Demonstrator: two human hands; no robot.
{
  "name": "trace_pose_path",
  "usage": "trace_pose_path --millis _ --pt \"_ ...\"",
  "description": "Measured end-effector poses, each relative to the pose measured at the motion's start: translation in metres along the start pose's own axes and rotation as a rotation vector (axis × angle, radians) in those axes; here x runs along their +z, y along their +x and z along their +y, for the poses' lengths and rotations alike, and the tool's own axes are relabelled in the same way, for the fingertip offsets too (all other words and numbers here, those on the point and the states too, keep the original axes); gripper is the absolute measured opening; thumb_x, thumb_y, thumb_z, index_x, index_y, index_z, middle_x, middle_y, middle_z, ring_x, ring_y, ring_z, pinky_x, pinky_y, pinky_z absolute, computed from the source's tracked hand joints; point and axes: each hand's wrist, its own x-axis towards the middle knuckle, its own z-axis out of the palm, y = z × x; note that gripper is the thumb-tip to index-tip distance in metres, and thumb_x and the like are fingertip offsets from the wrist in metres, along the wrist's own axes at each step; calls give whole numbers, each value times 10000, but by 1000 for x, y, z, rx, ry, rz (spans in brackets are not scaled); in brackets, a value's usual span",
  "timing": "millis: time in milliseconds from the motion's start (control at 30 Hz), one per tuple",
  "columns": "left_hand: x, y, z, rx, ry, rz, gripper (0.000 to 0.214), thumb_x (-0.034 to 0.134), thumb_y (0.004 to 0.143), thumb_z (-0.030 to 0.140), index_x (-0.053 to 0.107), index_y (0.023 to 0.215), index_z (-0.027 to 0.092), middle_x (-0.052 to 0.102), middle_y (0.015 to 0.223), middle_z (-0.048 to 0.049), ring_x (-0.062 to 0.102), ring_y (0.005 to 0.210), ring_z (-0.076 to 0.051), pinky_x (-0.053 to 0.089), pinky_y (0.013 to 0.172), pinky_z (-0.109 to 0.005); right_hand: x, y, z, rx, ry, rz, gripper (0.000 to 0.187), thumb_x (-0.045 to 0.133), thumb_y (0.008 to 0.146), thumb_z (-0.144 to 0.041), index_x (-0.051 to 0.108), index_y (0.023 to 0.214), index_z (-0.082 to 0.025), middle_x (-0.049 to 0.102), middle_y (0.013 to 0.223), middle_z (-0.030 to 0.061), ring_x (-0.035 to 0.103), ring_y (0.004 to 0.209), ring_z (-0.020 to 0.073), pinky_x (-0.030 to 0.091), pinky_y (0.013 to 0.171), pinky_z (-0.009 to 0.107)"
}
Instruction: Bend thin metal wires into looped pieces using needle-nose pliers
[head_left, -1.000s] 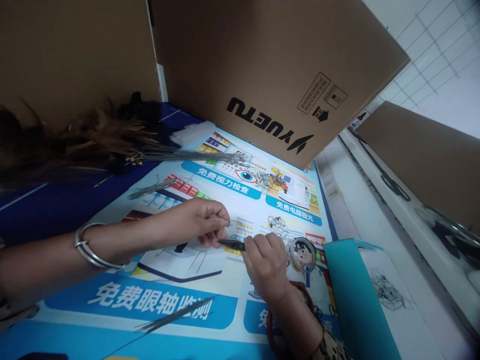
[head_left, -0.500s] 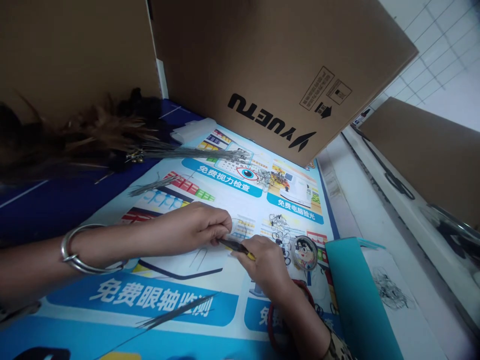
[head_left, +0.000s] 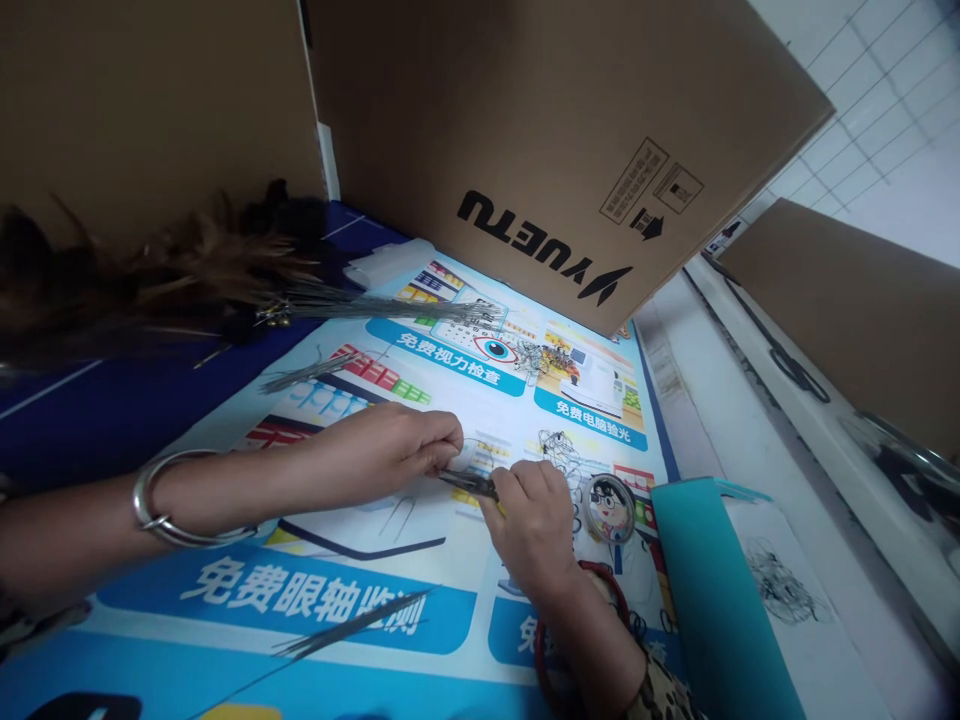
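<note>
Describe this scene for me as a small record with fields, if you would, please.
Right hand: closed around pliers
Left hand: fingers closed by the pliers' tip; what they pinch is too small to tell
Work surface: printed sheet
Near side: wire bundle lying on the sheet
Far side: cardboard box marked YUETU
Far left: brown feathers
Right side: teal box

The pliers (head_left: 466, 483) are dark, the wires (head_left: 356, 628) grey, the bangle (head_left: 146, 500) silver, the sleeve (head_left: 664, 690) leopard-spotted, the cardboard box (head_left: 562, 120) brown with black lettering, the carton (head_left: 720, 590) teal, the feathers (head_left: 202, 250) brown and black, and the poster (head_left: 480, 400) blue and white with multicoloured pictures.
</note>
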Motion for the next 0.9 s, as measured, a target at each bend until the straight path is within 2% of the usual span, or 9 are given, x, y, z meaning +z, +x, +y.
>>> trace_pose_path --millis 133,267,333,400,500,567,633,733,900 --pt "1 4 -6 -108 -267 -66 182 535 851 364 593 763 215 719 715 -9 662 665 -187 467 622 -266 -1 -2 2 1 15 68 125 621 913 -311 638 907 -187 609 823 54 503 797 206 382 730 346" --pt "5 9 -14 -280 -561 -168 243 582 822 440 543 771 206 731 714 -28 697 614 -201 468 531 -258 -1 -1 4 16 -17 88 122 625 912 -296 643 953 -183 624 863 69 508 819 215 382 740 354" --pt "5 10 -16 -258 -576 -182 239 582 830 436 552 772 206 720 690 -18 683 598 -191 464 534 -256 1 -1 4 16 61 40 130 626 913 -311 641 914 -182 623 853 65 516 818 209 393 738 343" --pt "4 10 -15 -176 -521 -193 217 565 847 414 574 767 213 711 689 -4 666 613 -180 472 572 -258 4 -1 4 -1 177 -23 155 629 911 -336 637 871 -186 620 830 52 526 804 197 404 728 322" --pt "-2 7 -10 -43 -310 -185 176 555 840 343 603 715 228 702 674 11 633 648 -173 444 613 -249 9 -1 5 -18 272 -85 169 646 897 -357 643 873 -190 624 824 41 543 799 185 418 724 301" --pt "-5 6 -7 -7 -189 -170 172 552 823 299 609 676 231 699 648 16 613 639 -170 416 606 -245 10 -2 5 -1 266 -78 155 646 894 -341 645 880 -187 626 833 47 548 807 189 423 732 305" --pt "-5 6 -7 -36 -177 -159 178 543 825 299 607 675 228 706 649 11 621 633 -171 416 592 -243 9 -2 7 29 237 -27 135 630 899 -318 642 888 -184 624 838 56 546 811 196 424 734 316" --pt "-1 8 -11 -165 -342 -161 179 547 837 361 589 738 218 730 703 -10 675 648 -188 464 572 -247 5 -2 6 26 140 63 104 610 906 -281 637 931 -185 625 866 68 538 825 209 413 742 340" --pt "12 12 -19 -334 -563 -194 236 604 801 420 560 738 197 672 620 7 706 584 -199 478 500 -241 -4 -1 -1 -150 -129 127 100 637 897 -251 624 984 -203 602 817 50 516 784 205 363 709 367"
